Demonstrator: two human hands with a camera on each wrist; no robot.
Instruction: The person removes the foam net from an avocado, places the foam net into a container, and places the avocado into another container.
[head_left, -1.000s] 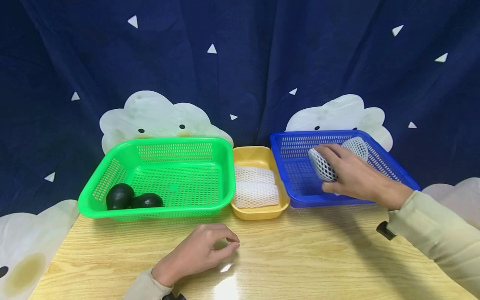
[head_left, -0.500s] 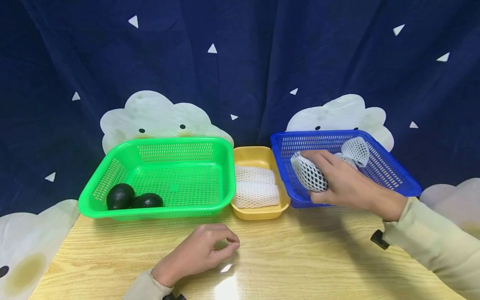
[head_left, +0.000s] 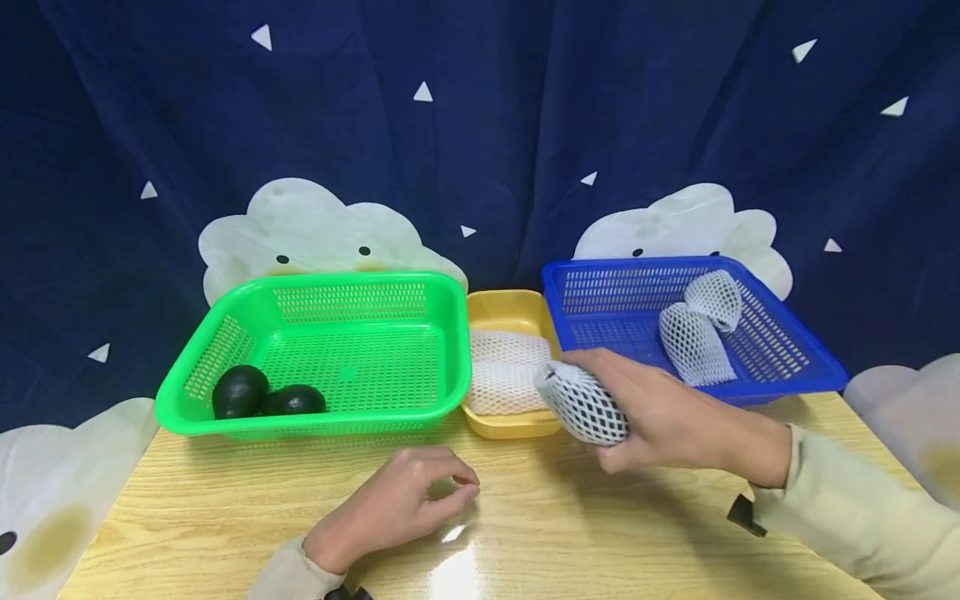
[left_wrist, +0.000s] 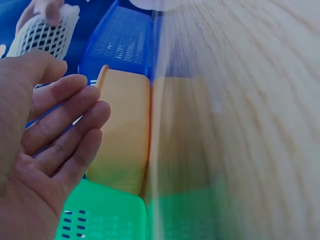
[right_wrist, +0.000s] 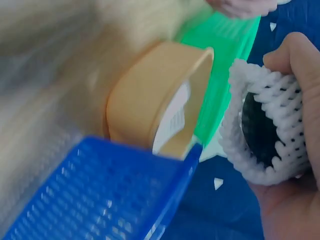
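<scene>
My right hand [head_left: 660, 412] grips an avocado in a white foam net sleeve [head_left: 585, 404], held above the table just in front of the blue basket [head_left: 787, 383]. Through the sleeve's open end, the right wrist view shows the dark skin of the avocado [right_wrist: 257, 130]. Over the table, before the green basket [head_left: 315, 427], my left hand [head_left: 401, 500] holds nothing, its fingers loosely bent. Two dark avocados [head_left: 240, 392] lie at the green basket's near left. Inside the blue basket are two more netted pieces [head_left: 693, 342].
Between the two baskets stands a yellow tray [head_left: 510, 429] with white foam net sleeves [head_left: 506, 387] lying in it. All three containers line the back of the wooden table [head_left: 525, 517], against a dark blue curtain [head_left: 480, 125] with cloud shapes.
My right hand has lifted the netted avocado out of the blue basket and brought it left and toward me. The left hand has stayed still.
</scene>
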